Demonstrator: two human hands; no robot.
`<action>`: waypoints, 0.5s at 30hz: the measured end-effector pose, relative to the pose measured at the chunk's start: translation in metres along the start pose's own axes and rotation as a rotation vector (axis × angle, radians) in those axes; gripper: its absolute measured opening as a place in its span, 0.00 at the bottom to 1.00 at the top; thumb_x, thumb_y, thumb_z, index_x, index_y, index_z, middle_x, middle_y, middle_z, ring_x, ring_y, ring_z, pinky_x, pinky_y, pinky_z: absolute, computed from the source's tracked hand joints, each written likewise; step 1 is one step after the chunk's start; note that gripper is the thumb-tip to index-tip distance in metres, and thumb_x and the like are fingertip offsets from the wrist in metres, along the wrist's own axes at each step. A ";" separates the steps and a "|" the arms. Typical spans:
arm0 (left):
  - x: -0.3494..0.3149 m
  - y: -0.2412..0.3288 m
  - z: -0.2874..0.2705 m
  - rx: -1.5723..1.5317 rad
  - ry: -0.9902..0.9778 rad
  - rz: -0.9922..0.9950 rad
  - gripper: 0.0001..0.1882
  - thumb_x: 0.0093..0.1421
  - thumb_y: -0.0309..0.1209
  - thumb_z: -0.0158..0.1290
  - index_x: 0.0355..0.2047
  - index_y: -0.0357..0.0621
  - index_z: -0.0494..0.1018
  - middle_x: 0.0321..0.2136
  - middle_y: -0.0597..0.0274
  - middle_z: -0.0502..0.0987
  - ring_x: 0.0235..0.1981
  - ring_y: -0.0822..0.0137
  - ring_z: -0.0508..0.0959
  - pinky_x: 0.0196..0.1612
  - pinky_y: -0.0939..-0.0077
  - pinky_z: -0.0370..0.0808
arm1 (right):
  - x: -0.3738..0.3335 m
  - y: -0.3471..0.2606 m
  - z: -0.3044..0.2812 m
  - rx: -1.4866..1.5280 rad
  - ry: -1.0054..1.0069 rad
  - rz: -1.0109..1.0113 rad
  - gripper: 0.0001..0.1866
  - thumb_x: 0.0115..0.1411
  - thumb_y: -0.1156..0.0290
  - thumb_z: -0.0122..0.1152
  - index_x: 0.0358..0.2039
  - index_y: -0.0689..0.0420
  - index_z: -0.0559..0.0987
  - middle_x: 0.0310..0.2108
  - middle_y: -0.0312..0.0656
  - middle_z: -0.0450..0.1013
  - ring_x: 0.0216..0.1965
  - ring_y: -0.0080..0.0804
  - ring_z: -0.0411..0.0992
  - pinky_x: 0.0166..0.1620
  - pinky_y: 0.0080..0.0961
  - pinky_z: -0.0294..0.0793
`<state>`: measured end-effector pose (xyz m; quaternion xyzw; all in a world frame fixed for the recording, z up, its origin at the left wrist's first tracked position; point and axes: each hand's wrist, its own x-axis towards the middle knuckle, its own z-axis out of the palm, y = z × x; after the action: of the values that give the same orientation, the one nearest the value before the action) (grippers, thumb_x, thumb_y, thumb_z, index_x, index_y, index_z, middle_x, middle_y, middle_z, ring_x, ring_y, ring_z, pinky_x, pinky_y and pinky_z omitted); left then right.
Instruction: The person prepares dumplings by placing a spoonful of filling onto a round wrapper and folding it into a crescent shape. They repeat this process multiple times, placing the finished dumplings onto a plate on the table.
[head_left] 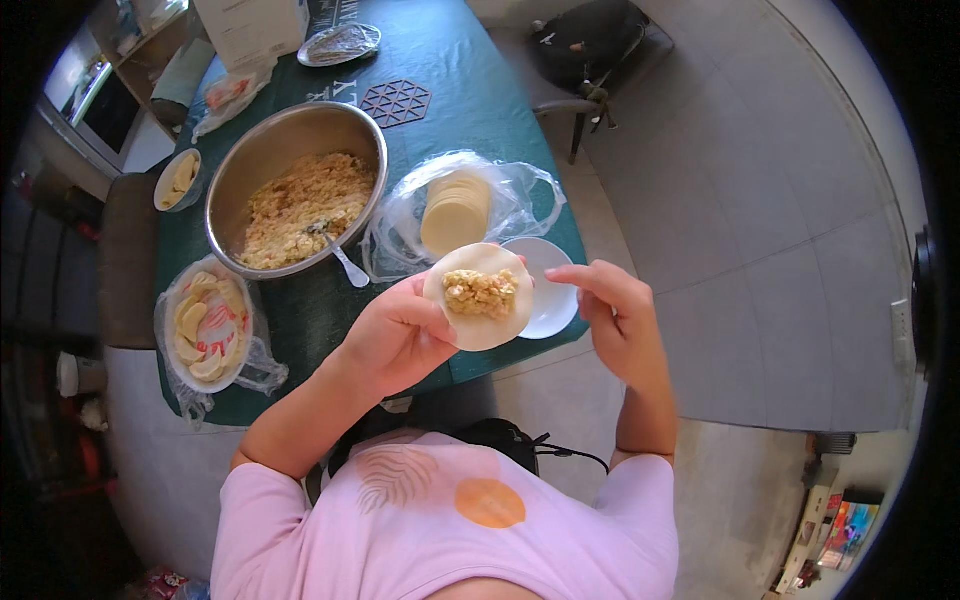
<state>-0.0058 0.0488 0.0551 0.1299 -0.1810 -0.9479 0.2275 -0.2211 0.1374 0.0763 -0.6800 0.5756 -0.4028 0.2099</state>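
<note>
My left hand (398,335) holds a round dumpling wrapper (478,332) from its left side, thumb on top near the rim. A mound of pale minced filling (479,292) lies across the middle of the flat, unfolded wrapper. To the right, my right hand (618,312) is raised with its index finger stretched out and the other fingers curled, apart from the wrapper and holding nothing I can see. Just behind the wrapper stands a white bowl (553,300), partly hidden by it. Farther back, a stack of round wrappers (457,210) sits on an opened clear plastic bag (398,225).
A large steel bowl (378,150) of filling, with a spoon (350,270) in it, stands left of the wrappers. Folded dumplings fill a plastic-lined plate (248,375) at the table's near left. A small bowl (172,203), a covered plate (340,45) and a trivet (396,103) lie beyond.
</note>
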 end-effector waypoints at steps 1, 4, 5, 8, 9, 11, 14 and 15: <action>0.001 -0.001 0.000 0.016 0.012 -0.027 0.43 0.36 0.14 0.48 0.59 0.32 0.55 0.59 0.47 0.61 0.60 0.56 0.63 0.63 0.65 0.59 | -0.001 -0.007 -0.001 0.030 0.005 -0.006 0.20 0.51 0.88 0.48 0.41 0.55 0.79 0.22 0.45 0.67 0.23 0.37 0.68 0.28 0.28 0.68; 0.005 -0.002 0.001 0.044 0.016 -0.059 0.43 0.36 0.13 0.48 0.59 0.31 0.55 0.58 0.47 0.61 0.59 0.56 0.64 0.62 0.65 0.60 | -0.001 -0.008 0.010 -0.068 0.020 -0.124 0.24 0.50 0.90 0.47 0.44 0.54 0.79 0.20 0.44 0.64 0.20 0.35 0.64 0.25 0.27 0.65; 0.007 -0.002 0.004 0.038 -0.005 -0.039 0.42 0.36 0.13 0.47 0.58 0.30 0.55 0.58 0.47 0.62 0.59 0.56 0.65 0.62 0.65 0.60 | -0.003 -0.005 0.008 -0.058 0.011 -0.145 0.24 0.50 0.90 0.47 0.44 0.54 0.78 0.20 0.44 0.64 0.20 0.35 0.64 0.25 0.26 0.64; 0.010 -0.001 0.005 0.021 -0.034 0.002 0.42 0.36 0.14 0.47 0.58 0.29 0.55 0.58 0.47 0.62 0.59 0.57 0.65 0.62 0.66 0.59 | -0.013 -0.002 0.003 -0.015 0.004 -0.166 0.25 0.49 0.90 0.48 0.45 0.53 0.78 0.19 0.42 0.63 0.20 0.33 0.64 0.24 0.25 0.63; 0.010 0.000 0.005 0.016 -0.038 0.014 0.42 0.36 0.14 0.48 0.58 0.28 0.55 0.58 0.47 0.62 0.59 0.57 0.65 0.62 0.66 0.59 | -0.014 -0.005 0.004 0.004 0.019 -0.143 0.25 0.49 0.90 0.48 0.45 0.53 0.78 0.19 0.42 0.63 0.20 0.33 0.64 0.24 0.24 0.63; 0.011 -0.001 0.008 0.008 -0.056 -0.006 0.42 0.36 0.14 0.48 0.58 0.28 0.55 0.58 0.46 0.62 0.58 0.57 0.65 0.62 0.66 0.59 | -0.014 -0.007 0.005 0.024 0.030 -0.134 0.24 0.49 0.90 0.49 0.44 0.53 0.78 0.19 0.41 0.62 0.20 0.32 0.63 0.24 0.24 0.63; 0.012 0.000 0.008 0.022 -0.058 0.003 0.41 0.37 0.15 0.48 0.58 0.27 0.55 0.57 0.46 0.63 0.58 0.56 0.66 0.62 0.66 0.60 | -0.013 -0.001 0.007 0.025 0.048 -0.158 0.23 0.49 0.89 0.47 0.43 0.55 0.79 0.19 0.41 0.63 0.19 0.31 0.63 0.24 0.24 0.63; 0.012 0.001 0.008 0.031 -0.055 0.013 0.41 0.37 0.15 0.48 0.58 0.27 0.55 0.57 0.46 0.63 0.58 0.56 0.66 0.62 0.66 0.60 | -0.014 0.002 0.004 0.021 0.078 -0.142 0.22 0.49 0.89 0.46 0.43 0.57 0.79 0.19 0.41 0.64 0.19 0.31 0.64 0.24 0.24 0.63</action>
<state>-0.0187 0.0441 0.0607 0.1064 -0.2029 -0.9466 0.2267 -0.2198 0.1496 0.0680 -0.7007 0.5293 -0.4489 0.1656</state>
